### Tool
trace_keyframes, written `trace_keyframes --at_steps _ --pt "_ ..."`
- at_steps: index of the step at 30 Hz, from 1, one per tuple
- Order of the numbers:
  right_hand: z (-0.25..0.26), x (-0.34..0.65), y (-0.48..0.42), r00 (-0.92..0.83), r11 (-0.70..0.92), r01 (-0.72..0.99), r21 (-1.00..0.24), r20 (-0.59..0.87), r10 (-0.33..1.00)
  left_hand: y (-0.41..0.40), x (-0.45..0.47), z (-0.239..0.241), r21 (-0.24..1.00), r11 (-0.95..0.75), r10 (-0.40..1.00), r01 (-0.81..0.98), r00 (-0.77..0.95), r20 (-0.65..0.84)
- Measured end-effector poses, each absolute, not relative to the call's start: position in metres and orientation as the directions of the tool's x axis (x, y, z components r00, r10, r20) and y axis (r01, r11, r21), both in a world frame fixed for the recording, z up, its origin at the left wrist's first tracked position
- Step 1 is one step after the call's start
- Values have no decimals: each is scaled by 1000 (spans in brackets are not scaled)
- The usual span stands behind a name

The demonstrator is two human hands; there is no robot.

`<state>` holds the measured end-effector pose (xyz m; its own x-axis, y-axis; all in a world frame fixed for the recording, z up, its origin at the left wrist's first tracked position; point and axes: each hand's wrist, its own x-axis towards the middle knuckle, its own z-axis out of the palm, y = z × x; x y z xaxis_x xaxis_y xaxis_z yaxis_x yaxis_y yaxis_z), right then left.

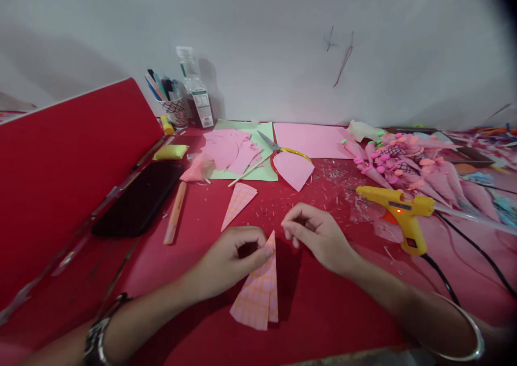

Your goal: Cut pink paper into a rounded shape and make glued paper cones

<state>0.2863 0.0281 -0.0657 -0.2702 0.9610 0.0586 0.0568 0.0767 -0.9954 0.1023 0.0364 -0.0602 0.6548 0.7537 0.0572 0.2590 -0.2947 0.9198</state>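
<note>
My left hand (238, 253) pinches a pink paper cone (258, 296) with an orange grid drawn on it. The cone's point is up and its wide end faces me; a folded flap shows along its right side. Just right of the point, my right hand (319, 237) hovers with thumb and forefinger closed together, and I see nothing between them. Beyond my left hand, a second gridded pink paper piece (239, 202) lies on the red table (323, 317). A plain pink paper sector (294, 168) rests partly over yellow-handled scissors (270, 141).
A yellow glue gun (404, 210) with a lit red light lies at right, its black cord trailing forward. Behind it are piled decorated pink cones (404, 161). Left stand a black phone (139, 199), an orange stick-like tool (175, 212), a pen cup (174, 110) and a bottle (200, 102).
</note>
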Motion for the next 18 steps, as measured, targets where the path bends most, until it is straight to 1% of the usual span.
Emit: trace_keyframes --at_steps 7,12,18 --pt "-66 288 28 -313 105 73 -992 77 946 37 103 -59 921 -291 763 259 644 59" --pt "-67 286 30 -259 31 41 -999 19 966 37 102 -61 922 -290 759 256 648 59" --pt "-66 286 28 -339 -29 26 -999 -36 940 37 102 -60 919 -283 768 273 639 46"
